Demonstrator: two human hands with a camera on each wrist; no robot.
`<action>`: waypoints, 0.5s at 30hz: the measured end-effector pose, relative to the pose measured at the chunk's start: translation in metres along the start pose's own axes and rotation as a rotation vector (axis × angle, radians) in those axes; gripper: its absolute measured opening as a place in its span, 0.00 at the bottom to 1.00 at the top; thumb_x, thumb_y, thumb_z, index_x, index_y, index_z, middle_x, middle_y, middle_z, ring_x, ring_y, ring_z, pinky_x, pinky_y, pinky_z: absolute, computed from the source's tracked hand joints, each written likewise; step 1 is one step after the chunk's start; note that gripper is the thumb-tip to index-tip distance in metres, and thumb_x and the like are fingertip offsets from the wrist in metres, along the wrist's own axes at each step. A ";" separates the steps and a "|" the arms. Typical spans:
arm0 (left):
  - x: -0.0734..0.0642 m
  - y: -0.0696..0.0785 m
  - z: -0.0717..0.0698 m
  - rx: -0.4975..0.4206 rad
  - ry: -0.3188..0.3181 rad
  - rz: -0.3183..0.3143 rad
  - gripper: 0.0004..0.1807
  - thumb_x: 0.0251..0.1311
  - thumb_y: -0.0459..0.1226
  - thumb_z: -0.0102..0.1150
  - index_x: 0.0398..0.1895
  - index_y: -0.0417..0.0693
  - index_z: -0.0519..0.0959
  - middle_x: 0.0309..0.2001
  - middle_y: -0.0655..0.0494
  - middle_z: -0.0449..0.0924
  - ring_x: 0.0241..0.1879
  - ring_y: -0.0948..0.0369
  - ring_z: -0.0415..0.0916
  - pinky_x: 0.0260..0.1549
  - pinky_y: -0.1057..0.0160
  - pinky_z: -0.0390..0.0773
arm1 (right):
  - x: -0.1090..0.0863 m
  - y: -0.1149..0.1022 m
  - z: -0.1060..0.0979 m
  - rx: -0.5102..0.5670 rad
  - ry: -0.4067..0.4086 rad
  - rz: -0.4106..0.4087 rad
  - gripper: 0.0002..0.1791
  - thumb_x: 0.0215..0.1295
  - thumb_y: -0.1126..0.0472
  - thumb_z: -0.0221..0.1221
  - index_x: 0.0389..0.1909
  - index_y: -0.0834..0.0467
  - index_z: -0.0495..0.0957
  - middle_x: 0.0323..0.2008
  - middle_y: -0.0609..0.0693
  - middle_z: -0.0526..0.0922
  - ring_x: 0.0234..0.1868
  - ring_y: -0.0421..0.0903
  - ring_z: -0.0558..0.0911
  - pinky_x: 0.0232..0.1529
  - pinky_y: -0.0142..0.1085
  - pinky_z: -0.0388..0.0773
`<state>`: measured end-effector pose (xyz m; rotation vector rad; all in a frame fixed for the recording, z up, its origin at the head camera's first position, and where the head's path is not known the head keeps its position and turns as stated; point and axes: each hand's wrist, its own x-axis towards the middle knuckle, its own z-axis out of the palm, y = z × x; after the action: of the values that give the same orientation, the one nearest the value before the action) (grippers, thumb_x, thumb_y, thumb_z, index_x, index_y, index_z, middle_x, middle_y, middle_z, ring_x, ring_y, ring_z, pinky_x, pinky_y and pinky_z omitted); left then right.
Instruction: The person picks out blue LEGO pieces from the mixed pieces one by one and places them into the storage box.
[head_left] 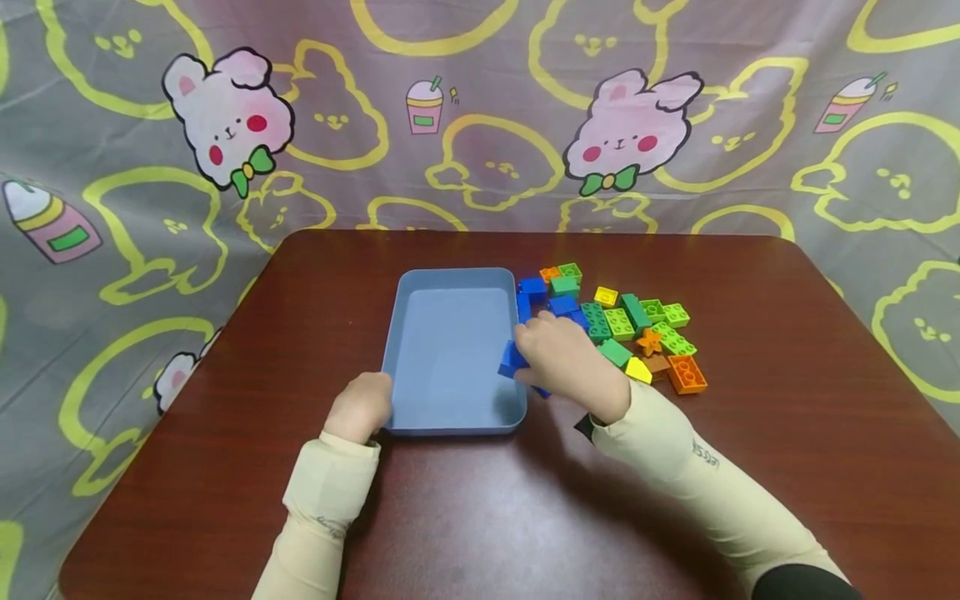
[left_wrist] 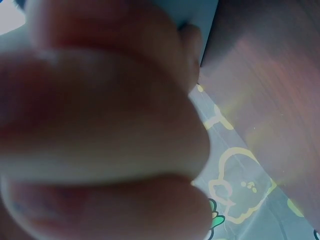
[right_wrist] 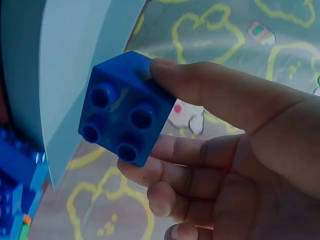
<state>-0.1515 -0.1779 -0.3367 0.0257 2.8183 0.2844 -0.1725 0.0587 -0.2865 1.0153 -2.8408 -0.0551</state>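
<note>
My right hand [head_left: 558,354] pinches a blue toy brick [right_wrist: 122,112] between thumb and fingers. The brick shows four round studs in the right wrist view and overlaps the tray's right rim in the head view. The tray [head_left: 450,350] is shallow, blue-grey and rectangular. At its near left corner, my left hand [head_left: 362,407] grips the rim with curled fingers. In the left wrist view blurred fingers [left_wrist: 105,115] fill most of the picture, hiding much of that grip.
Several blue bricks [head_left: 533,289] lie along the tray's right side. Beyond them spread green bricks [head_left: 597,321], an orange brick [head_left: 686,374], an orange flower-shaped piece [head_left: 649,341] and yellow pieces [head_left: 638,369]. All stand on a dark brown table [head_left: 787,400] before a patterned curtain [head_left: 480,83].
</note>
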 end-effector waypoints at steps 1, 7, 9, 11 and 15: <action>0.000 0.000 0.000 0.002 -0.001 0.000 0.09 0.49 0.21 0.46 0.18 0.36 0.72 0.18 0.46 0.69 0.19 0.54 0.70 0.15 0.62 0.70 | 0.001 -0.003 0.000 -0.001 -0.014 -0.009 0.23 0.41 0.51 0.69 0.31 0.64 0.77 0.24 0.53 0.77 0.25 0.48 0.72 0.23 0.35 0.71; 0.001 0.001 -0.001 0.008 -0.011 -0.008 0.08 0.48 0.20 0.47 0.18 0.36 0.73 0.20 0.45 0.70 0.20 0.53 0.71 0.15 0.61 0.70 | 0.002 -0.015 0.003 -0.011 -0.068 -0.050 0.21 0.42 0.51 0.69 0.29 0.63 0.77 0.23 0.52 0.77 0.26 0.48 0.72 0.22 0.34 0.70; 0.001 0.001 -0.002 0.006 -0.014 -0.010 0.08 0.48 0.21 0.47 0.18 0.36 0.73 0.21 0.44 0.70 0.21 0.53 0.70 0.16 0.61 0.70 | 0.003 -0.018 0.005 -0.011 -0.062 -0.062 0.21 0.42 0.51 0.69 0.29 0.63 0.77 0.23 0.52 0.77 0.26 0.48 0.72 0.22 0.33 0.70; 0.001 0.001 -0.002 0.004 -0.021 -0.013 0.09 0.49 0.21 0.46 0.18 0.36 0.73 0.21 0.44 0.70 0.21 0.53 0.70 0.16 0.61 0.70 | 0.003 -0.018 0.010 -0.024 -0.037 -0.095 0.22 0.40 0.50 0.70 0.28 0.63 0.77 0.22 0.52 0.76 0.25 0.47 0.72 0.21 0.33 0.70; 0.001 0.001 -0.002 0.001 -0.036 -0.019 0.09 0.50 0.21 0.46 0.18 0.36 0.73 0.21 0.45 0.70 0.20 0.53 0.70 0.15 0.61 0.70 | 0.003 -0.023 0.014 -0.071 -0.012 -0.138 0.21 0.40 0.48 0.69 0.24 0.62 0.76 0.19 0.51 0.75 0.23 0.46 0.71 0.18 0.33 0.68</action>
<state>-0.1532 -0.1770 -0.3346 0.0048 2.7816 0.2756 -0.1623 0.0389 -0.3015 1.1972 -2.7536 -0.1748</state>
